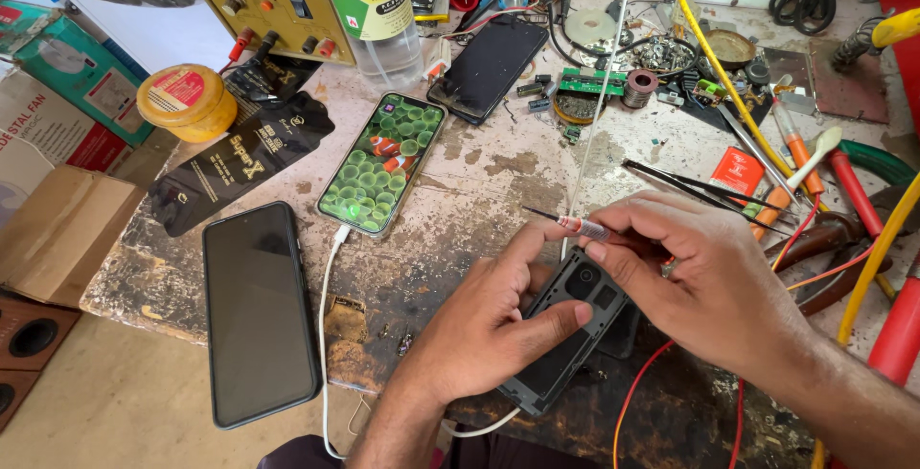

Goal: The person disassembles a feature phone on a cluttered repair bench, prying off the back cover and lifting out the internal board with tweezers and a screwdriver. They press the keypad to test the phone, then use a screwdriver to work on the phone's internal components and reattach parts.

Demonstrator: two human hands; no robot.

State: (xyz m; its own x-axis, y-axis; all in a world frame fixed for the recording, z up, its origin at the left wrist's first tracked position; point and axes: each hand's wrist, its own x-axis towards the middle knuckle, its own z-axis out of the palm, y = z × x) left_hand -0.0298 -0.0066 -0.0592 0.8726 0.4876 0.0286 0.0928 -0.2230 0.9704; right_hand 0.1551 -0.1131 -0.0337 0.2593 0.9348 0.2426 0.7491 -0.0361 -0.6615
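Mostly level, screwdriver (575,225) tip leftward.

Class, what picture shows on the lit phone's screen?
Orange-and-white fish among green blobs on the lit phone; head view.

Dark phone body (565,335) half hidden under hands; red tool (901,330) cut by right edge
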